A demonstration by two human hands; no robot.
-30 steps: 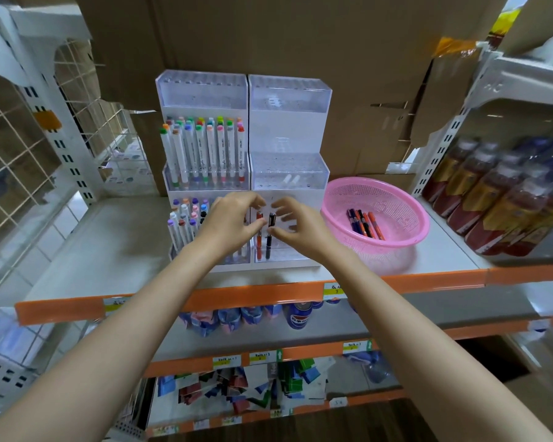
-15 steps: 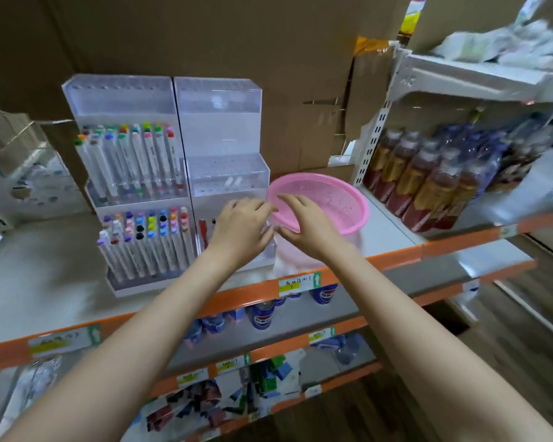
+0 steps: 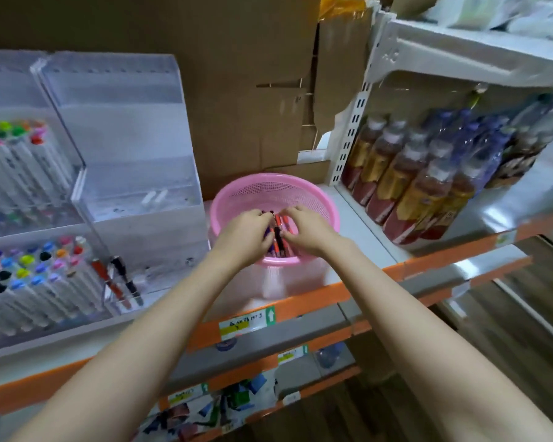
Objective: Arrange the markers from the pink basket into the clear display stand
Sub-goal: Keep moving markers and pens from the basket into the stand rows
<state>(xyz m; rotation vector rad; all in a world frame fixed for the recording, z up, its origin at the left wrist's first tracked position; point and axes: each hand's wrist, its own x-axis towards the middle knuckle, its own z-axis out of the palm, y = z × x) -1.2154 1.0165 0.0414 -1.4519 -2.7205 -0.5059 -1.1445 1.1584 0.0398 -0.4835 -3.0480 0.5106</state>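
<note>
While both hands are sunk in the pink basket (image 3: 301, 184), the loose markers (image 3: 278, 239) lie in a bundle on its floor between the palms. Their long axes run nearly front to back, one end toward the cardboard (image 3: 253, 90) behind the shelf and the other toward the person. Dark, purple and red-orange barrels show in the gap. The left hand (image 3: 245, 239) has its fingers curled down round the dark ones, with one dark tip poking out past its fingertips. The right hand (image 3: 308, 229) has its fingers bent onto the red-orange ones; blur hides whether it really pinches any.

The basket sits on the orange-edged shelf (image 3: 304, 303), just beside the clear display stand (image 3: 134, 193) on its left. In the stand's lowest tier a red marker (image 3: 109, 282) and a black marker (image 3: 125, 277) stand side by side, tops leaning back and to the left. Left of it, a second stand (image 3: 29, 173) is packed with white colour-capped markers. Bottled drinks (image 3: 412, 193) fill the neighbouring shelf on the right.
</note>
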